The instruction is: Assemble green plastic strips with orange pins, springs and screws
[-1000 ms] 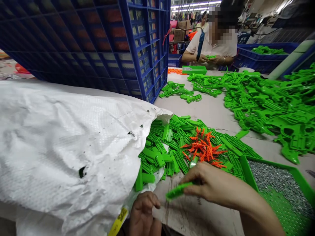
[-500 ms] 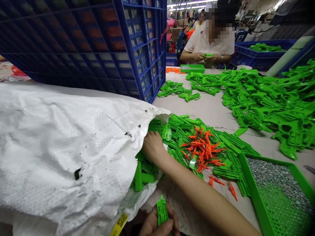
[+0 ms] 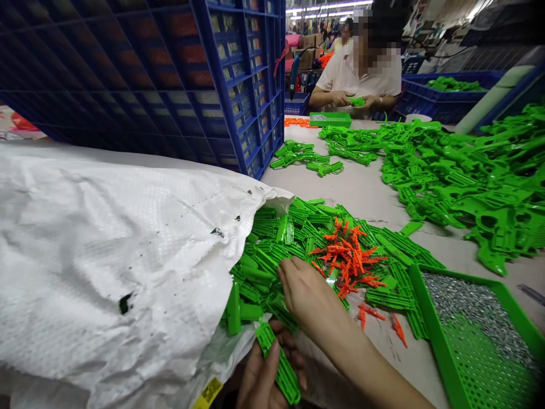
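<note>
At the bottom, my left hand (image 3: 264, 369) grips a long, ribbed green plastic piece (image 3: 279, 363) between thumb and fingers, tilted with its top end to the left. Just above it, my right hand (image 3: 309, 292) is over the heap of flat green plastic pieces (image 3: 259, 275) spilling from the white woven sack (image 3: 128, 244). Its fingers are curled downward and pressed together; their tips and whatever they hold are hidden. Small orange parts (image 3: 349, 255) lie on the green pieces to the right of this hand.
A green tray (image 3: 443, 363) of small metal bits stands at right. Behind it is a large pile of green toy-gun halves (image 3: 460, 176). A tilted blue crate (image 3: 238, 96) rests by the sack. Across the table, a person (image 3: 357, 76) handles a green part.
My right hand has come out of the sack's mouth, moving right and toward me. My left hand has risen slightly and tilted its green piece, so more of it shows.
</note>
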The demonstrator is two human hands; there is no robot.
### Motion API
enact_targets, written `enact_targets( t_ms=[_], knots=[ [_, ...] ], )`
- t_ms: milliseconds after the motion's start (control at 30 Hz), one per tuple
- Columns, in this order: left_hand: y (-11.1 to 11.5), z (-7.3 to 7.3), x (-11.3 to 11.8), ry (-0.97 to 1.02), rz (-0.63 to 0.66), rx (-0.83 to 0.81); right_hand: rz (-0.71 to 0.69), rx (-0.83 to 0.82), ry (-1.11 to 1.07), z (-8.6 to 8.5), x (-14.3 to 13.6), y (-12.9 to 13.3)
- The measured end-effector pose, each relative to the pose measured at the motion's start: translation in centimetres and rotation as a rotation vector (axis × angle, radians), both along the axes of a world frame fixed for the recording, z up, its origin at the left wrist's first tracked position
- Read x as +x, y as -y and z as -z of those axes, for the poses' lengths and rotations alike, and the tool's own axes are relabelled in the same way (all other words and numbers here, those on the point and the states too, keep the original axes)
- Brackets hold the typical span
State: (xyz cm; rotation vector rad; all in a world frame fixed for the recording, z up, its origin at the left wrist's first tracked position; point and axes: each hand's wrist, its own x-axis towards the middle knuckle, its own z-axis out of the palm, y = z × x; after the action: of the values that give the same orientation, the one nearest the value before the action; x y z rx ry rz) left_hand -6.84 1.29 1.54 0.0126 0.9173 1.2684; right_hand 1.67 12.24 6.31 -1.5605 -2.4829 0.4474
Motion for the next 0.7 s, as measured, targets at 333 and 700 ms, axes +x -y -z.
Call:
enact_targets(
  t_ms=[333, 700],
  knots=[
    [-1.3, -0.8, 0.5, -0.051, -0.179, -0.116, -0.087, -0.286, -0.121, -1.6, 2.8, 0.8],
    [0.4, 0.6, 0.6, 0.164, 0.222, -0.064, -0.148, 0.097, -0.020, 1.4, -2.5, -7.6]
  ],
)
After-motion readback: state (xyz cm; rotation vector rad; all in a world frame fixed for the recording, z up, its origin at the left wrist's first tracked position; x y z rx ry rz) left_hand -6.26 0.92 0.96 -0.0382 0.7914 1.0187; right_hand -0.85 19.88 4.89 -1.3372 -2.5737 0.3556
